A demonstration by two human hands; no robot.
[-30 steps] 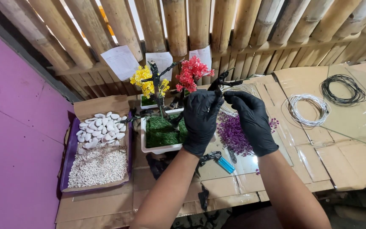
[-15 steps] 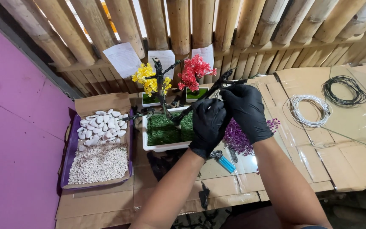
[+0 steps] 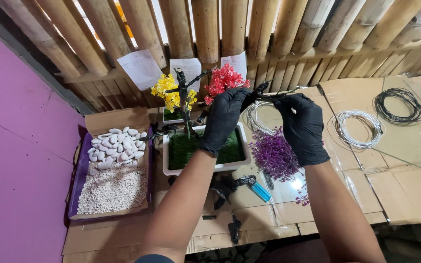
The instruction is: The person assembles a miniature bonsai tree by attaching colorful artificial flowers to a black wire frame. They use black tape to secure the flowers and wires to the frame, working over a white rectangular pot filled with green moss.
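Left hand (image 3: 224, 117) and right hand (image 3: 302, 127), both gloved, grip closed on a dark artificial branch (image 3: 269, 95) above the white planter (image 3: 205, 168)

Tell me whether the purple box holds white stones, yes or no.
Yes, the purple box holds large white pebbles above fine white gravel.

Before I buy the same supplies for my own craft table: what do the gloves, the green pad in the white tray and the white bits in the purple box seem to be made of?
Gloves on the left hand and right hand: thin black rubbery material, likely nitrile or latex, faintly shiny. Green pad in the white tray: matte, fuzzy, probably artificial moss or turf. Purple box: smooth white pebbles above fine white gravel, seemingly stone.
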